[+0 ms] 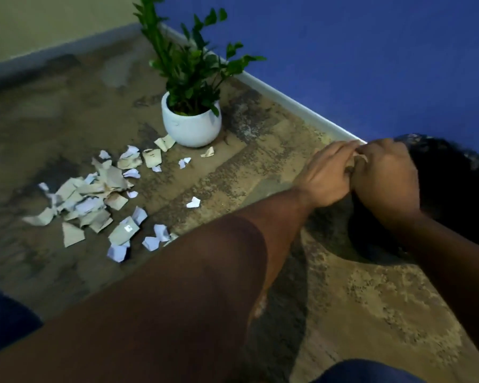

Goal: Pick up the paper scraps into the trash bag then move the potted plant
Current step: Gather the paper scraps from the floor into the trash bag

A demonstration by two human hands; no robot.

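Several torn beige and white paper scraps point(94, 200) lie scattered on the carpet at the left, reaching up to the potted plant. The potted plant point(190, 123), green leaves in a round white pot, stands near the wall. A black trash bag point(454, 183) lies at the right by the wall, partly hidden by my hands. My left hand point(327, 175) and my right hand point(385, 178) are pressed together just above the bag's left edge. Between their curled fingers they pinch a few beige scraps point(353, 162), which are mostly hidden.
A white baseboard point(288, 99) runs along the blue wall behind the plant and the bag. My left forearm crosses the lower middle of the view. Dark blue cloth shows at the bottom left and bottom right. Mottled brown carpet point(371, 299) covers the floor.
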